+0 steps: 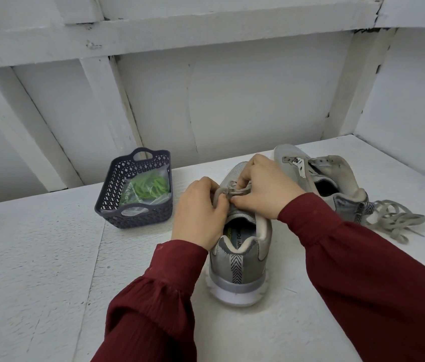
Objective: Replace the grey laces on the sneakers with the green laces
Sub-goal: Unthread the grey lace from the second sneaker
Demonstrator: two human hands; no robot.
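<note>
Grey lace (228, 191) on near sneaker (240, 265) pinched by left hand (201, 212), right hand (268, 189); basket (107, 202) apart leftward.

Basket (112, 190) sitting left on table (36, 257), bagged laces (148, 190) in it; near sneaker (240, 262) centre; 2nd sneaker (336, 184) behind it, to the rt; loose lace (399, 218) beside that, rt.

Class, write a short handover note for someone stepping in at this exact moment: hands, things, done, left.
Hands: left hand and right hand both pinch the grey lace on the near sneaker.
Things: far sneaker stands unlaced, its loose lace beside it; green laces bagged in the basket.
Done: one sneaker unlaced.
Left: unlace this one, thread green laces into both.
</note>
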